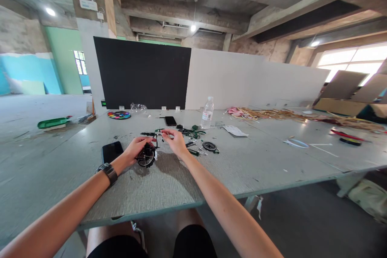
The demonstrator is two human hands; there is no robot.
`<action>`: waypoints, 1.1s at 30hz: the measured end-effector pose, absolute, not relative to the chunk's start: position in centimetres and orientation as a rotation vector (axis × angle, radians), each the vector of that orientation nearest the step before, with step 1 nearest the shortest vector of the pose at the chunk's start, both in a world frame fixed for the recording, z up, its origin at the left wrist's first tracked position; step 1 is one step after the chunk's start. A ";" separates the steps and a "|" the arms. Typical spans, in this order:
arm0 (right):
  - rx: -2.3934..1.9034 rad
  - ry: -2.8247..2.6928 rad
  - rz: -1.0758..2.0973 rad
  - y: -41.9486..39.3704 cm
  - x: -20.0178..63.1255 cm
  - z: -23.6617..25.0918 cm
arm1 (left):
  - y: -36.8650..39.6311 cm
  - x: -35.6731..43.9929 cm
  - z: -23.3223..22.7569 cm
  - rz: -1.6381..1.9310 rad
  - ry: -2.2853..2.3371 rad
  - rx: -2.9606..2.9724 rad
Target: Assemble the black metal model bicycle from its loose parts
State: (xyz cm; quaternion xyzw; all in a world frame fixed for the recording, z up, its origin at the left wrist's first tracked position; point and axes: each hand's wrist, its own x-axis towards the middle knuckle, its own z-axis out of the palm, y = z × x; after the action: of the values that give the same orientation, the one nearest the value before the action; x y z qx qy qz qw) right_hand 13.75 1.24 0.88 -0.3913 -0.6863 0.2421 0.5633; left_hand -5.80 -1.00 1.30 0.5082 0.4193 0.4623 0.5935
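the one camera here, head-worn, faces forward and down over a long grey table (pixel 248 165). it sits near the bare left hand (pixel 136 150) and bare right hand (pixel 177 143), farther from the black rectangular panel (pixel 142 74).

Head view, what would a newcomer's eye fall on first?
Probably the big black panel at the far edge of the table, left of centre. Then the small wheeled model in the left hand, the right hand near its top. A clear bottle stands beyond, to the right.

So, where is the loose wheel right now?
In the head view, the loose wheel lies on the table right of the right hand, nearer the camera than the bottle.
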 end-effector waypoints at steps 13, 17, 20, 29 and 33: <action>-0.883 -1.593 0.582 1.2 13.6 1.0 | -1.2 -5.8 1.5 1.097 0.981 1.241; -0.855 -1.567 0.683 1.4 13.6 0.8 | -1.0 -5.8 1.2 1.112 0.970 1.256; -0.861 -1.569 0.718 1.3 13.5 0.8 | -0.8 -5.8 1.1 1.128 0.958 1.244; -0.855 -1.588 0.665 1.9 13.6 0.3 | -0.9 -5.7 1.2 1.145 0.962 1.221; -0.879 -1.594 0.609 1.9 13.6 0.3 | -1.0 -5.7 1.3 1.153 0.954 1.222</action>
State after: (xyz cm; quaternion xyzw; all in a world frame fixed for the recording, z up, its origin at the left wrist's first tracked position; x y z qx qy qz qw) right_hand 13.63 1.88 0.27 -0.3752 -0.6800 0.2597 0.5738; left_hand -5.68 -0.95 1.28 0.5203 0.4062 0.4909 0.5685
